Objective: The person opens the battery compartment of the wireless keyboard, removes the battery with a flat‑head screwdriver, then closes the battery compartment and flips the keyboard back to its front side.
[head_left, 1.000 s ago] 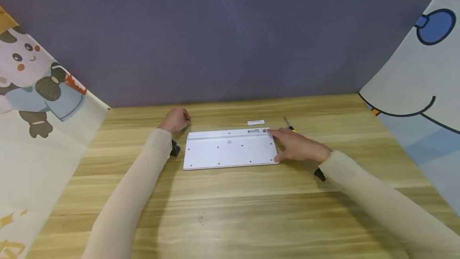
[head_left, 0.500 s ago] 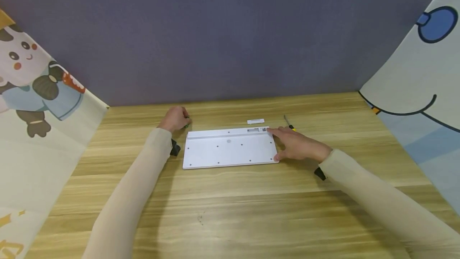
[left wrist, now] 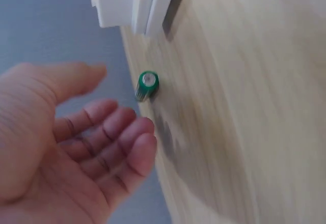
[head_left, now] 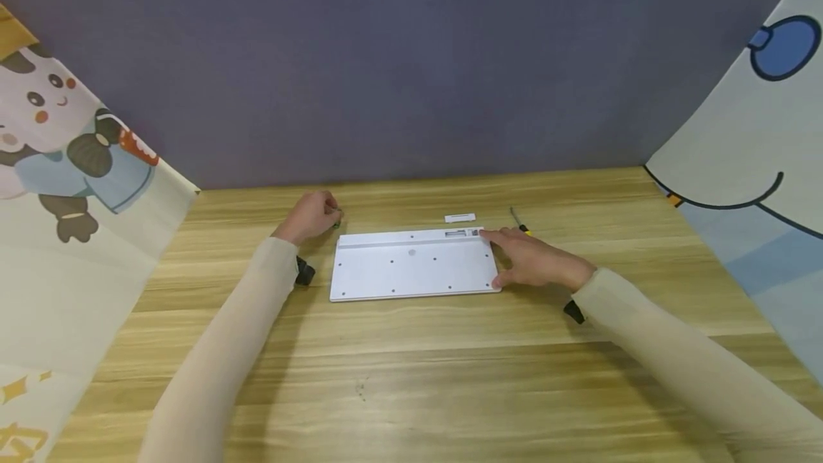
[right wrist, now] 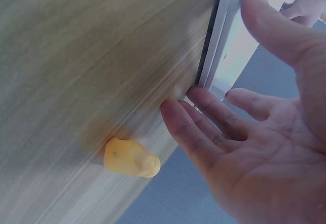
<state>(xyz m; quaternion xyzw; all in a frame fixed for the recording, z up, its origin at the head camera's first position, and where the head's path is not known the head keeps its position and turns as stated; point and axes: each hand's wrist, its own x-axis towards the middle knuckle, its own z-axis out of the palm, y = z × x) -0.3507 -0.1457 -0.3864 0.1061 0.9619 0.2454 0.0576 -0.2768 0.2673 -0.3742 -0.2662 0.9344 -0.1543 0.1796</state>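
A white keyboard [head_left: 411,270] lies face down on the table, its battery compartment [head_left: 456,234] uncovered near the far right corner. My left hand [head_left: 310,216] is by its far left corner, fingers loosely bent and thumb apart. Just beyond those fingertips, a green battery [left wrist: 147,81] lies on the wood; in the left wrist view a gap separates it from the hand [left wrist: 97,137]. My right hand [head_left: 536,259] rests on the keyboard's right end, thumb at the near corner and index finger beside the compartment. Its other fingers extend along the edge in the right wrist view.
Behind the keyboard lies a small white battery cover [head_left: 459,218]. A screwdriver [head_left: 520,221] with a yellow and black handle is just past my right hand. A grey-blue partition [head_left: 411,77] rises at the table's [head_left: 411,377] far edge.
My left wrist has shifted slightly left and its fingers have loosened, with more of the green battery showing beside them. The right hand keeps its place on the keyboard.
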